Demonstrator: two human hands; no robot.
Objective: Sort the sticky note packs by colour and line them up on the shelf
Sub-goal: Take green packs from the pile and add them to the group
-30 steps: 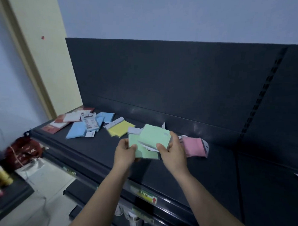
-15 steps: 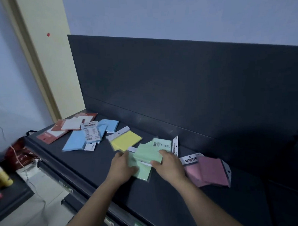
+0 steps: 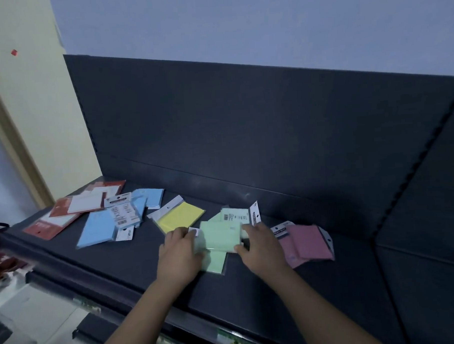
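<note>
- Right, far left on the shelf [image 3: 252,295]: the red packs [image 3: 66,212] lie fanned and overlapping near the end, nobody touching them.
- Next along, the blue packs [image 3: 101,228] sit loosely heaped, some label side up, not squared yet.
- Then the yellow pack [image 3: 181,216], on its own and tilted, its near corner just beside the left hand.
- Left hand [image 3: 178,254]: fingers curled over the left edge of the green packs [image 3: 219,236], apparently pinching at a white header tab.
- And here's the change: a second ago the greens were held up off the shelf in both hands; now they're down flat on it, between yellow and pink, overlapping and skewed.
- Right hand [image 3: 260,248]: thumb at the near corner, fingers bent round the far right edge of the top green pack.
- Far right, the pink packs [image 3: 308,242] lie stacked, just beside that hand.
- My read: green has its slot, so the colours are grouped; straightening each pile looks like what's left.
</note>
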